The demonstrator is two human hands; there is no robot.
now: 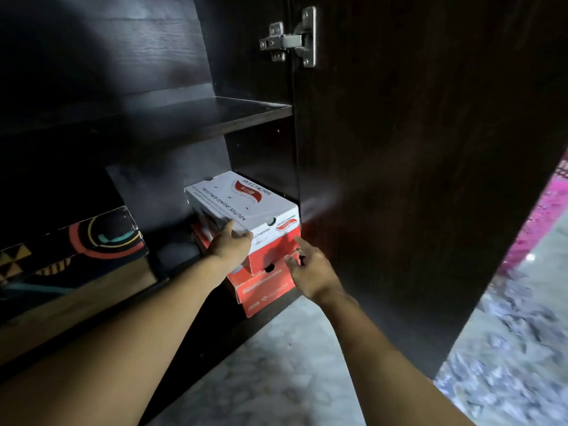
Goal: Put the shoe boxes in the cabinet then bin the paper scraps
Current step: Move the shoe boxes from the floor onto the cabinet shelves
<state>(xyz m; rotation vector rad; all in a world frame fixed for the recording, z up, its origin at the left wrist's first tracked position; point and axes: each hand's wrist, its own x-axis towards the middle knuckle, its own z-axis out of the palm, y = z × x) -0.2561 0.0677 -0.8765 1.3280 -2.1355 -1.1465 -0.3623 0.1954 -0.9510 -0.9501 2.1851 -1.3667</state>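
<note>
Left hand (230,245) is pressing open against the white shoe box (246,204) atop the red shoe box (264,287) in the cabinet (215,118); right hand (310,272) is hovering, fingers spread, empty

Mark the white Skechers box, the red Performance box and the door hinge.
white Skechers box (242,199): head view, top lid.
red Performance box (264,292): head view, front end panel.
door hinge (290,40): head view, metal arm.

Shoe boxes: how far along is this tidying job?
Done: the white-lidded box sits on the red box inside the cabinet. In hand: the left hand touches that top box; the right hand hovers open beside it. Left: binning paper scraps, none in view.
</note>
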